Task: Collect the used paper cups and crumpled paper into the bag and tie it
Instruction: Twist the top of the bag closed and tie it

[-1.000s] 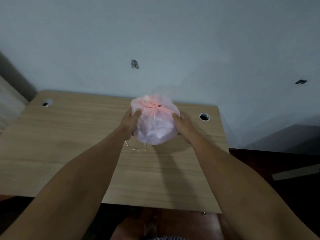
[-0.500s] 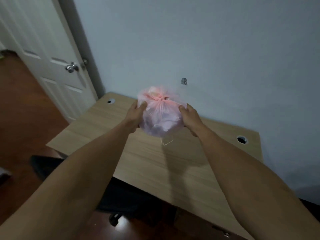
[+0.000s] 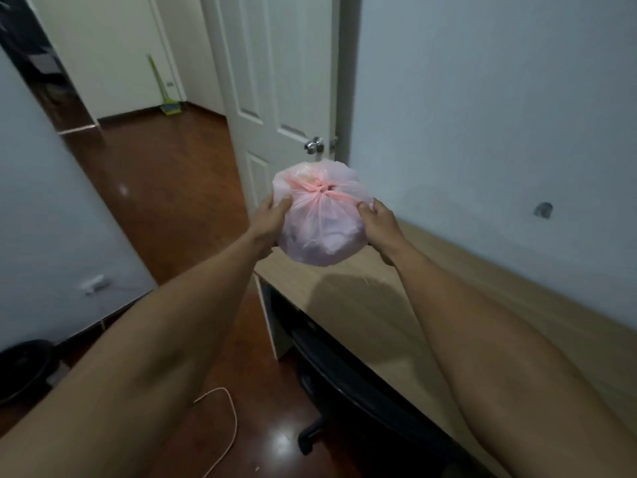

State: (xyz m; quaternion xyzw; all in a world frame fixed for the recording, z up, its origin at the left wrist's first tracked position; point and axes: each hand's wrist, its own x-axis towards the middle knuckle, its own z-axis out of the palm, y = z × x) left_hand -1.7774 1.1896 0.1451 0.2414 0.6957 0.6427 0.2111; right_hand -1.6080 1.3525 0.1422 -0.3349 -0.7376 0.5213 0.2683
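A full, translucent pink plastic bag (image 3: pixel 322 224) hangs in the air in front of me, its top knotted into a tight pink twist. My left hand (image 3: pixel 270 217) grips its left side and my right hand (image 3: pixel 379 224) grips its right side. The bag floats above the left end of the wooden desk (image 3: pixel 372 305), not touching it. Pale crumpled contents show faintly through the plastic; no cups or paper lie loose in view.
A white panelled door (image 3: pixel 275 98) with a metal knob (image 3: pixel 314 145) stands open behind the bag. A black office chair (image 3: pixel 344 381) is tucked under the desk. An orange cable (image 3: pixel 224 429) lies on the dark wooden floor. A broom (image 3: pixel 165 98) leans in the far room.
My head and arms have swung left: the bag has been lifted off the desk middle and now hangs past its left end, with the doorway and floor coming into view.
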